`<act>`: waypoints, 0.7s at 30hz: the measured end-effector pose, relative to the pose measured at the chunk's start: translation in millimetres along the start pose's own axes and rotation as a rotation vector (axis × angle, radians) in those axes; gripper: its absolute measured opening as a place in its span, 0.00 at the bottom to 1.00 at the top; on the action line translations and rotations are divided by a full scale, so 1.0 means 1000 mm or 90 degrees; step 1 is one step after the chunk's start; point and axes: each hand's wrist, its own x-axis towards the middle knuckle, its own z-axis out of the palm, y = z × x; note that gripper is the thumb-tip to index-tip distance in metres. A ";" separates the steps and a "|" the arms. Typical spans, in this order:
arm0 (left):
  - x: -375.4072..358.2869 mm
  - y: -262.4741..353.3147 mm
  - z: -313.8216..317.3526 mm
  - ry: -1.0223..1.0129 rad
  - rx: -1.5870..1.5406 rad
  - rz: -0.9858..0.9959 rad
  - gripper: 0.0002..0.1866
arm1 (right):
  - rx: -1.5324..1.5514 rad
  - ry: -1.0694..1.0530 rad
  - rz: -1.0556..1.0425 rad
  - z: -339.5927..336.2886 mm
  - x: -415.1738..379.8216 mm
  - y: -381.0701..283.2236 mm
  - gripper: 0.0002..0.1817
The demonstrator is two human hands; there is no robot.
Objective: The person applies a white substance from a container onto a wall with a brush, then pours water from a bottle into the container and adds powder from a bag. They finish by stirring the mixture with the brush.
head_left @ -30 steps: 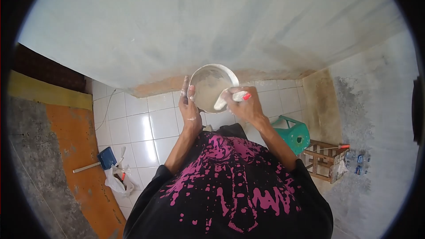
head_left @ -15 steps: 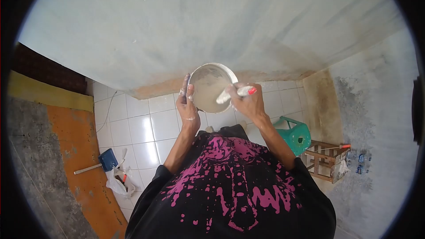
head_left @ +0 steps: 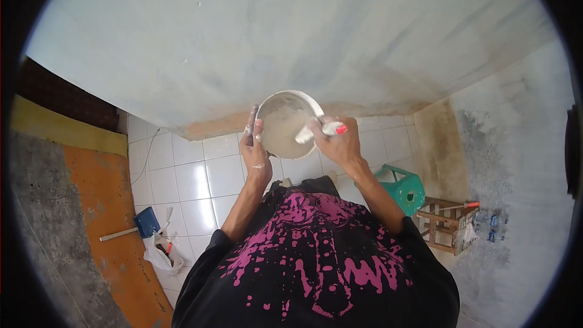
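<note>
A white-rimmed bucket (head_left: 314,104) is held up in front of me, tilted so its pale, paint-like contents show. My left hand (head_left: 256,157) grips its left side, the thumb by the rim and white smears on the fingers. On the right, my right hand (head_left: 342,147) is closed around a white-coated brush (head_left: 333,128) with a red handle end. The brush's whitened head points down and left into the bucket, over the pale mix. Part of the brush is hidden by the fingers.
A pale, stained wall (head_left: 291,36) rises ahead above white floor tiles (head_left: 194,176). To my right are a green plastic stool (head_left: 405,188) and a wooden stool (head_left: 440,225). At left lie a blue dustpan (head_left: 147,222) and a white plastic bag (head_left: 161,260).
The bucket sits slightly lower in view, with both hands still on bucket and brush. My right hand and the brush's red end have shifted slightly left and down.
</note>
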 end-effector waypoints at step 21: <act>-0.005 -0.005 0.013 0.018 0.059 0.093 0.36 | -0.015 -0.005 -0.049 -0.006 0.001 -0.013 0.13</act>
